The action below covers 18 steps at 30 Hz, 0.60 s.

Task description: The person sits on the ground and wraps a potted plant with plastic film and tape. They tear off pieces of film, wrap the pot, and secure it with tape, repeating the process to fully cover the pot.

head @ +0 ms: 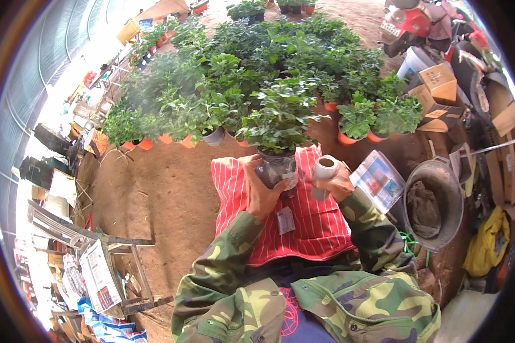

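My left hand (262, 191) is closed around the side of a dark plant pot (279, 169), wrapped in clear film and bearing a white label. A leafy green plant (282, 113) stands upright in it. To the pot's right, my right hand (337, 182) grips a roll of film or tape (324, 169) with a hollow core, its open end facing up. Beneath both hands a red cloth with white stripes (236, 180) covers my lap. A small white tag (286, 220) with writing lies on the cloth below the pot.
Many potted leafy plants (249, 64) fill the ground ahead. At right are a large metal basin (448, 201) holding a cloth, a printed sheet (380, 180), cardboard boxes (438, 81) and a red motorbike (412, 21). A wooden chair (139, 266) stands at lower left.
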{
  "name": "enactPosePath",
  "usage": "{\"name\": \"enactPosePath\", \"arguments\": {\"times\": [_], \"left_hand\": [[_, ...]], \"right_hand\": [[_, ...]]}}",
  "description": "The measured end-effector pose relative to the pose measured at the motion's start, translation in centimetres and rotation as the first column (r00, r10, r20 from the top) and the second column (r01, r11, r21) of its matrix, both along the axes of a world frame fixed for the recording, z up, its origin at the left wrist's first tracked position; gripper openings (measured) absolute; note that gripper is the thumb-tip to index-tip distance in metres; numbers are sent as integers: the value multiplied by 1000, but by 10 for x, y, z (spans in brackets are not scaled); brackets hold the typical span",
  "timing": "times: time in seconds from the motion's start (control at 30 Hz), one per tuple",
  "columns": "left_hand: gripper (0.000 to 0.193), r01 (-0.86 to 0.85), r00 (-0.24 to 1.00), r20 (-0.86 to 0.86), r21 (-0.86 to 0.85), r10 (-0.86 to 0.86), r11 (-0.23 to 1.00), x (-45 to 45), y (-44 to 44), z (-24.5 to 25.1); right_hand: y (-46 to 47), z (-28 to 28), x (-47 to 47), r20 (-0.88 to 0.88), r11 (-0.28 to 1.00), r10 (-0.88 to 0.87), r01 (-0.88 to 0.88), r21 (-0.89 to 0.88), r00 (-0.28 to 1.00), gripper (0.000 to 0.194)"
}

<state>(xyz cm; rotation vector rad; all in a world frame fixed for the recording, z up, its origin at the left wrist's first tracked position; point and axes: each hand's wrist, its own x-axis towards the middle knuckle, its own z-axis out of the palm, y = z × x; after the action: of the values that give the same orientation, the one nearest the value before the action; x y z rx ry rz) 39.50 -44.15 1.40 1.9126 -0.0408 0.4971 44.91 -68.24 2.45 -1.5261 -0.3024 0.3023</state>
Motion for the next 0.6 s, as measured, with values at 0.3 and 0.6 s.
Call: {"name": "enactPosePath", "arguments": {"times": [0.3,0.6], "left_hand": [[78,-12,1000,-8,-98,11,995,2,-4,-10],[52,244,958,21,-580,-285,777,-18,54,-3]], "right_hand": [[70,48,-64,47,997,-71,70,41,996,45],[100,54,-69,220,992,-72,92,-83,973,46]]}}
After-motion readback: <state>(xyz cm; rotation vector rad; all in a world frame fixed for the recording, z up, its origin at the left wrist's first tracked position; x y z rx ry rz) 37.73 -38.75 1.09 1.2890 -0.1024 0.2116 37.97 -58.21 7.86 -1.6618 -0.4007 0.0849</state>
